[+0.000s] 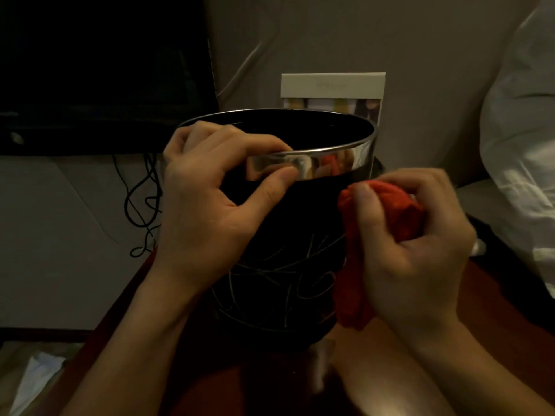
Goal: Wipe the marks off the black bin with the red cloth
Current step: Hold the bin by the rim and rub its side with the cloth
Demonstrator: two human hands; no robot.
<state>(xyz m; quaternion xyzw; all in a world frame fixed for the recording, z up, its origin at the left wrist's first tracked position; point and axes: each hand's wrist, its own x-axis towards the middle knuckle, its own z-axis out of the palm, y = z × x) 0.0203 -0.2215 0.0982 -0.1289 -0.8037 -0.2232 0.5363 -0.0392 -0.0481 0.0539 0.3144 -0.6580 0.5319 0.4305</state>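
The black bin stands upright at the centre on a reddish-brown table, with a shiny metal band round its rim. Thin white scribble marks cover the lower part of its front wall. My left hand grips the rim on the near left side, fingers over the top edge and thumb pressed on the metal band. My right hand holds the bunched red cloth against the bin's right side, just below the band; a tail of cloth hangs down along the wall.
A dark screen stands at the back left, with black cables hanging below it. A white card or box leans behind the bin. White bedding fills the right side. The reddish table ends near the lower left.
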